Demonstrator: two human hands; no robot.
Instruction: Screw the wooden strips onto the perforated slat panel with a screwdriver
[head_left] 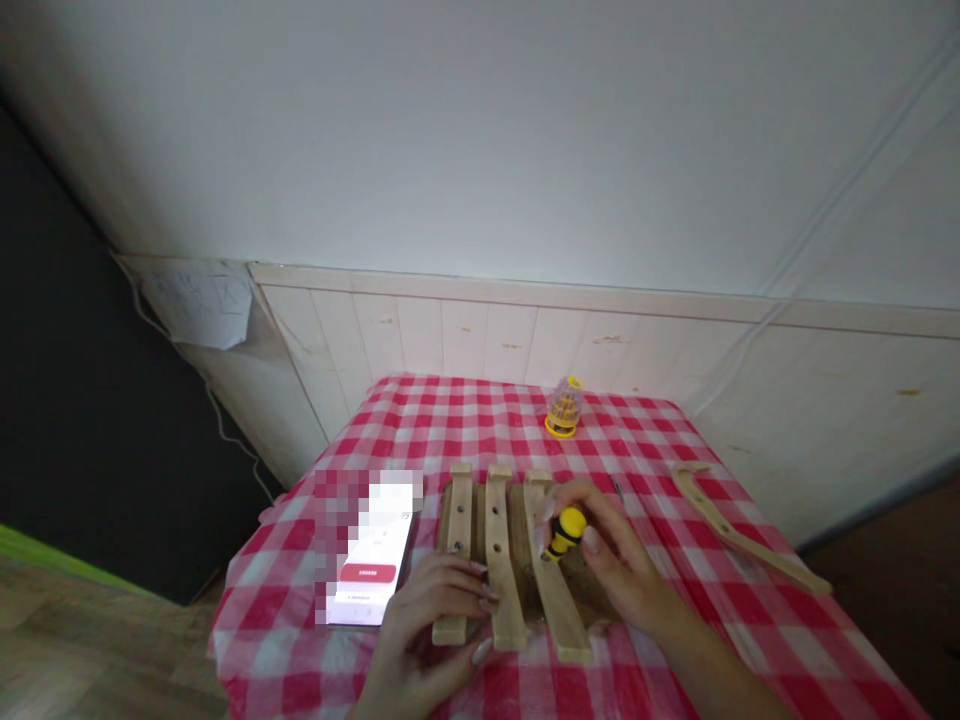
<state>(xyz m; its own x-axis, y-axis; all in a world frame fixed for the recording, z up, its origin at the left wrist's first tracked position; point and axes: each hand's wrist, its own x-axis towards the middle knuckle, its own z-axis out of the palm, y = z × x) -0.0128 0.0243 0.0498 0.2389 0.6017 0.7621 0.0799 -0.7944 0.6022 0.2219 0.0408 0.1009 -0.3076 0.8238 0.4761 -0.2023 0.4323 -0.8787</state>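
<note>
A wooden rack (501, 548) of three parallel slats fixed across a board lies on the red-and-white checked tablecloth (660, 440). My right hand (609, 558) is closed around a small yellow-and-black screwdriver (564, 532), whose tip points down at the right slat. My left hand (433, 628) rests on the near end of the left and middle slats, its fingers curled over the wood and pressing it down.
A phone (373, 562) with a lit screen lies left of the rack. A yellow-based clear case of screwdriver bits (564, 408) stands at the table's far side. A curved wooden piece (739, 530) lies at the right. A panelled wall stands behind the table.
</note>
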